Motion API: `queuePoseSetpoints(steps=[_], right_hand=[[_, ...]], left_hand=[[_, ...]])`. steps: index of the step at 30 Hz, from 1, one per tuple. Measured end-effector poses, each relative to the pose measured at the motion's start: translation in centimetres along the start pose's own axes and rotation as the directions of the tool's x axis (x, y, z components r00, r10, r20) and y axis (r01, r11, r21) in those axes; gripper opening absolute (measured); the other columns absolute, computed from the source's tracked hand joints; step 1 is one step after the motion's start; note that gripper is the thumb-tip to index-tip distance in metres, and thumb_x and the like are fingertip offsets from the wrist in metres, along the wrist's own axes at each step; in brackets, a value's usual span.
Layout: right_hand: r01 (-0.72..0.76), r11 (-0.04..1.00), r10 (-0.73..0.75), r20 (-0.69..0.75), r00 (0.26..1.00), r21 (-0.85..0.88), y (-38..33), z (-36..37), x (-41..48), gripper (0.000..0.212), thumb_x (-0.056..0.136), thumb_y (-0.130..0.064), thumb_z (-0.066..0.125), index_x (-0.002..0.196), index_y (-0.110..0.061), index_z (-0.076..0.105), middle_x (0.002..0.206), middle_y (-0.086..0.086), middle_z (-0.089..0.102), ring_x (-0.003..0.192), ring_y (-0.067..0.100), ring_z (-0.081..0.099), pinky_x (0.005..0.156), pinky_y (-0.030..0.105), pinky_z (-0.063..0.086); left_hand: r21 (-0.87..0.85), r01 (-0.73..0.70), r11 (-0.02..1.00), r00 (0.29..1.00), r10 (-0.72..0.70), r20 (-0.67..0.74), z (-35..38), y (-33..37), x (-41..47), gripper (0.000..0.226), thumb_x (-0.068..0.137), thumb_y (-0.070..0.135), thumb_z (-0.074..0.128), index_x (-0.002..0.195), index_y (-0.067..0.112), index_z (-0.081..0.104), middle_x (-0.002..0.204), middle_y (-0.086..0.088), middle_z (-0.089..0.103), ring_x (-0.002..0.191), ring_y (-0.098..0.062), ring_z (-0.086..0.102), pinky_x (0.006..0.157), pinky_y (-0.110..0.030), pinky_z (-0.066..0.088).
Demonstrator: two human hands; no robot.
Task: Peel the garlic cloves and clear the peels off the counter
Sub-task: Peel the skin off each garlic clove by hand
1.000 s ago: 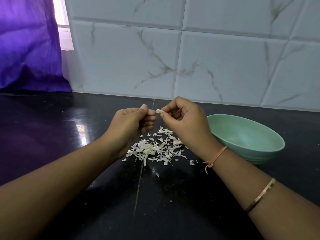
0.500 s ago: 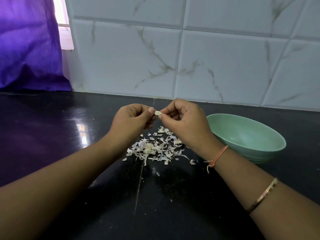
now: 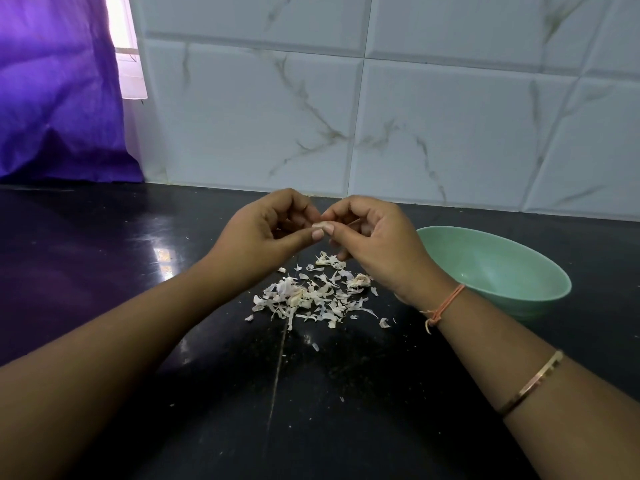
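A small pale garlic clove point(image 3: 319, 224) is pinched between the fingertips of both hands above the counter. My left hand point(image 3: 266, 233) holds it from the left with thumb and curled fingers. My right hand point(image 3: 372, 240) pinches it from the right; most of the clove is hidden by the fingertips. Below the hands a loose pile of white garlic peels point(image 3: 311, 296) lies on the black counter point(image 3: 138, 271). A pale green bowl point(image 3: 540, 296) stands to the right of my right wrist; its inside shows nothing.
A white marbled tile wall point(image 3: 381, 116) rises right behind the counter. A purple curtain point(image 3: 59, 91) hangs at the far left. A few stray peel bits point(image 3: 315, 347) lie nearer to me than the pile.
Both hands have turned slightly and closed in on the clove, with the thumbs now meeting under it. The peel pile and the bowl have not moved.
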State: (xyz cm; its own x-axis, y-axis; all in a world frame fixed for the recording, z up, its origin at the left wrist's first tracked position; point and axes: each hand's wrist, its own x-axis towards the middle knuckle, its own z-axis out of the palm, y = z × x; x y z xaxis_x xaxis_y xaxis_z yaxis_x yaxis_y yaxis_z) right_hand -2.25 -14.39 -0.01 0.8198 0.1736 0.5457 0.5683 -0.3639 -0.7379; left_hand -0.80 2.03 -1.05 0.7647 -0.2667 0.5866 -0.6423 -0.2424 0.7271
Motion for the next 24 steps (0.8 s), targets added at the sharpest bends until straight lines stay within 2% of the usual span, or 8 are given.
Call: queuePoseSetpoints(steps=[3, 5, 8, 10, 12, 16, 20, 24], right_hand=[[0.027, 0.999, -0.027, 0.007, 1.0, -0.031, 0.3, 0.0, 0.0, 0.014, 0.085, -0.013, 0.065, 0.079, -0.026, 0.064, 0.08, 0.011, 0.068, 0.075, 0.035, 0.063, 0.066, 0.052, 0.055], [0.031, 0.999, -0.031, 0.022, 0.999, -0.031, 0.3, 0.0, 0.0, 0.015, 0.085, -0.013, 0.064, 0.079, -0.026, 0.064, 0.079, 0.012, 0.07, 0.077, 0.039, 0.062, 0.066, 0.054, 0.054], [0.016, 1.0, -0.017, 0.062, 0.998, 0.017, 0.1, -0.1, 0.0, 0.016, 0.087, -0.007, 0.062, 0.081, -0.022, 0.063, 0.077, 0.004, 0.069, 0.074, 0.026, 0.065, 0.066, 0.04, 0.057], [-0.009, 0.997, 0.002, 0.09, 0.996, 0.074, 0.0, 0.0, 0.0, 0.019, 0.088, -0.003, 0.059, 0.082, -0.02, 0.063, 0.075, 0.0, 0.067, 0.072, 0.014, 0.064, 0.062, 0.028, 0.055], [-0.035, 0.991, 0.022, 0.106, 0.994, 0.126, -0.1, 0.1, -0.1, 0.02, 0.089, 0.0, 0.057, 0.083, -0.018, 0.063, 0.073, -0.001, 0.064, 0.068, 0.006, 0.061, 0.059, 0.023, 0.053], [-0.069, 0.976, 0.044, 0.12, 0.992, 0.209, -0.4, 0.1, -0.1, 0.018, 0.089, 0.002, 0.056, 0.084, -0.013, 0.063, 0.076, 0.004, 0.061, 0.068, 0.008, 0.059, 0.058, 0.02, 0.054], [-0.11, 0.951, 0.077, 0.124, 0.989, 0.289, -0.4, 0.2, -0.3, 0.016, 0.088, 0.003, 0.055, 0.084, -0.01, 0.062, 0.073, 0.004, 0.061, 0.064, 0.006, 0.059, 0.059, 0.02, 0.055], [-0.157, 0.908, 0.109, 0.143, 0.984, 0.387, -0.6, 0.1, -0.4, 0.012, 0.089, 0.002, 0.054, 0.085, -0.007, 0.062, 0.074, 0.007, 0.06, 0.064, 0.007, 0.059, 0.059, 0.02, 0.054]], left_hand=[[0.039, -0.033, 0.999, 0.998, 0.031, 0.048, -0.4, 0.0, -0.1, 0.016, 0.073, 0.035, 0.07, 0.084, 0.028, 0.061, 0.079, -0.003, 0.069, 0.074, -0.017, 0.065, 0.071, -0.029, 0.051], [0.078, -0.061, 0.995, 0.995, 0.055, 0.079, -0.6, 0.0, 0.0, 0.022, 0.075, 0.035, 0.067, 0.09, 0.021, 0.061, 0.082, -0.001, 0.072, 0.079, -0.017, 0.068, 0.072, -0.026, 0.052], [0.093, -0.078, 0.993, 0.992, 0.068, 0.107, -1.0, 0.0, 0.1, 0.024, 0.075, 0.034, 0.067, 0.091, 0.018, 0.06, 0.083, 0.001, 0.073, 0.082, -0.015, 0.07, 0.076, -0.032, 0.054], [0.101, -0.096, 0.99, 0.99, 0.084, 0.115, -1.3, -0.1, 0.1, 0.028, 0.072, 0.038, 0.069, 0.09, 0.019, 0.06, 0.082, 0.001, 0.073, 0.082, -0.017, 0.07, 0.078, -0.039, 0.054], [0.1, -0.109, 0.989, 0.989, 0.098, 0.11, -1.3, -0.1, 0.1, 0.026, 0.07, 0.036, 0.071, 0.088, 0.02, 0.06, 0.081, 0.002, 0.073, 0.081, -0.016, 0.07, 0.08, -0.041, 0.054], [0.133, -0.162, 0.978, 0.984, 0.151, 0.089, -1.4, -0.2, 0.2, 0.023, 0.07, 0.036, 0.072, 0.085, 0.022, 0.062, 0.083, 0.006, 0.07, 0.077, -0.008, 0.068, 0.077, -0.034, 0.055], [0.172, -0.206, 0.963, 0.978, 0.197, 0.07, -1.4, -0.4, 0.3, 0.026, 0.071, 0.046, 0.065, 0.083, 0.023, 0.062, 0.083, 0.007, 0.068, 0.073, -0.008, 0.065, 0.07, -0.03, 0.054], [0.206, -0.238, 0.949, 0.971, 0.23, 0.06, -1.2, -0.3, 0.3, 0.012, 0.075, 0.037, 0.067, 0.079, 0.032, 0.057, 0.077, 0.019, 0.065, 0.069, 0.002, 0.059, 0.064, -0.01, 0.044]])
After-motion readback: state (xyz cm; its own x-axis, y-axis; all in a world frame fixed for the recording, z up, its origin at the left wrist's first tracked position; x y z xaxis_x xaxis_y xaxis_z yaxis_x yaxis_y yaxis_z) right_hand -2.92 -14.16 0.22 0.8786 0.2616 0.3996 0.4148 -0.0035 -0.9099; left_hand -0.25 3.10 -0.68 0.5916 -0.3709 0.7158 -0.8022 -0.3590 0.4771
